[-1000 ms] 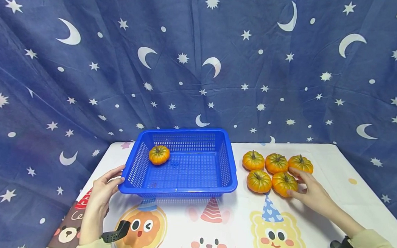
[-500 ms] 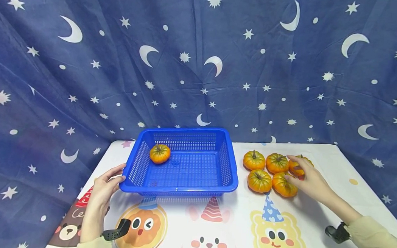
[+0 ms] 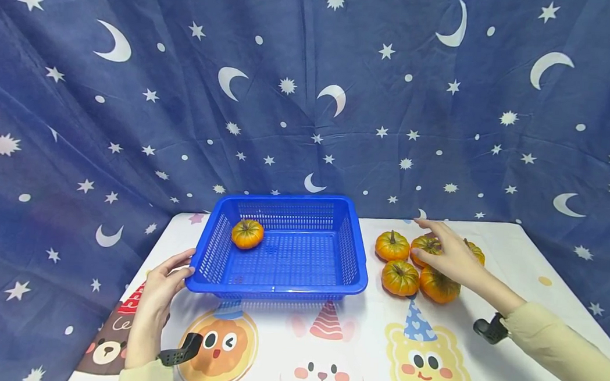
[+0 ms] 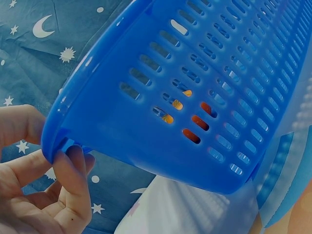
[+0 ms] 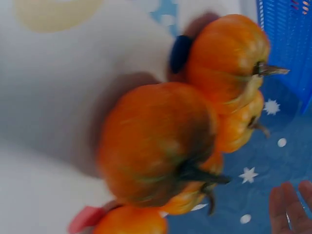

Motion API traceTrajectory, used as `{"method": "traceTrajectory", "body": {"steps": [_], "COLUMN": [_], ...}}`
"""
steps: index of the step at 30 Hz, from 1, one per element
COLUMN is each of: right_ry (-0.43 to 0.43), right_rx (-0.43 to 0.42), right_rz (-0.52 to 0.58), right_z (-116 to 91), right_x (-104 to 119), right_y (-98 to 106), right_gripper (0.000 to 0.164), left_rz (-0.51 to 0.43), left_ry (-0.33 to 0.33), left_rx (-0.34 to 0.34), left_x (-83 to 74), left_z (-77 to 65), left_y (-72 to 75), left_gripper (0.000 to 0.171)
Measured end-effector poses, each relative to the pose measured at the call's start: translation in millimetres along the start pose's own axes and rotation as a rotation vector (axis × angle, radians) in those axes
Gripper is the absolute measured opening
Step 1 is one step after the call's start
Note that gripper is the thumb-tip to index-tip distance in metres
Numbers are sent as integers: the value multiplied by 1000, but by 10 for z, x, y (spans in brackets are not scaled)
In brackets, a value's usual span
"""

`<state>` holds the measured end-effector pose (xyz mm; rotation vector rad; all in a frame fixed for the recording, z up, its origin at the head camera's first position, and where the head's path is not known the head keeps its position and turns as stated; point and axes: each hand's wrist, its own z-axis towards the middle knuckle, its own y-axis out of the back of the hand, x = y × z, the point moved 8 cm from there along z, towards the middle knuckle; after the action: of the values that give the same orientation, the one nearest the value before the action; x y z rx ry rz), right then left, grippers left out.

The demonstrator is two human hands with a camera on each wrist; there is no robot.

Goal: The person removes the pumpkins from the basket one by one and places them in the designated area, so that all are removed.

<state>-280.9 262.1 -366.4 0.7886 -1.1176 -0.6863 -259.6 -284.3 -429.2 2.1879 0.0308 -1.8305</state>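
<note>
My left hand (image 3: 159, 292) grips the left rim of a blue plastic basket (image 3: 278, 289); in the left wrist view its fingers curl around the rim. One small orange pumpkin (image 3: 247, 235) sits inside, near the basket's back left corner. To the right of the basket, several similar pumpkins stand in two rows on the table. My right hand (image 3: 453, 255) is over them, fingers spread and holding nothing. It covers parts of the back-middle pumpkin (image 3: 422, 242) and the back-right pumpkin (image 3: 477, 254). The front-right pumpkin (image 5: 156, 144) appears large in the right wrist view.
A white tablecloth (image 3: 369, 334) with cartoon faces covers the table. The front-left pumpkin (image 3: 401, 279) and back-left pumpkin (image 3: 392, 246) are the loose ones nearest the basket. A dark blue curtain (image 3: 310, 97) with moons and stars hangs behind and along the left side.
My right hand has gone from touching the front-right pumpkin to over the back row, moving left and away from me. My left hand stays at the basket rim.
</note>
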Motion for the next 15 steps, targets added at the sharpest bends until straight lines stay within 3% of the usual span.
{"method": "traceTrajectory", "body": {"steps": [6, 15], "right_ry": [7, 94], "right_rx": [28, 56], "right_rz": [6, 31], "right_z": [211, 466], "right_x": [216, 628], "right_y": [-84, -191], "right_gripper": [68, 65], "left_rz": [1, -24], "left_ry": [1, -6], "left_rx": [0, 1], "left_x": [-7, -11], "left_z": [-2, 2], "left_y": [1, -2], "left_gripper": [49, 50]}}
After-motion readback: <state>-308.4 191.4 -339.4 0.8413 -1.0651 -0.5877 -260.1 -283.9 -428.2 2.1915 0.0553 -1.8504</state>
